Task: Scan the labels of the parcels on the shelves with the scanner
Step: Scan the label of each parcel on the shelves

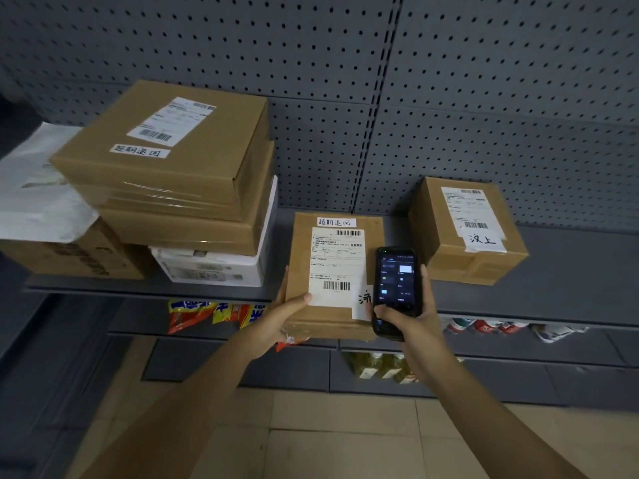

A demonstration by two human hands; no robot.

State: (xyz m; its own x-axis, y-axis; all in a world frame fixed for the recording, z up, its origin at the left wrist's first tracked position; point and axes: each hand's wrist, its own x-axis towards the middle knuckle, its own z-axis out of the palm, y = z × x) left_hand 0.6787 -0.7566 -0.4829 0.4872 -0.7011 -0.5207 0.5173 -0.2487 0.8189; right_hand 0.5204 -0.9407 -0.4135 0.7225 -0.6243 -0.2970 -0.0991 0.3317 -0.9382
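A flat brown parcel [301, 257] lies at the front edge of the grey shelf [570, 271], its white label [337, 264] with barcodes facing up. My left hand [287, 316] grips the parcel's near left corner, thumb on the label. My right hand [411, 316] holds a black handheld scanner [396, 288] upright over the parcel's right side, its screen lit. A cube-shaped brown parcel [466, 233] with a label stands to the right. At the left, a stack of brown parcels [179, 174] has a label on top.
A white box [214, 267] sits under the left stack, with a white bag [38, 191] on a carton [69, 254] further left. Pegboard backs the shelf. Lower shelves hold snack packets [207, 312], bottles [377, 368] and cans [484, 326]. Tiled floor lies below.
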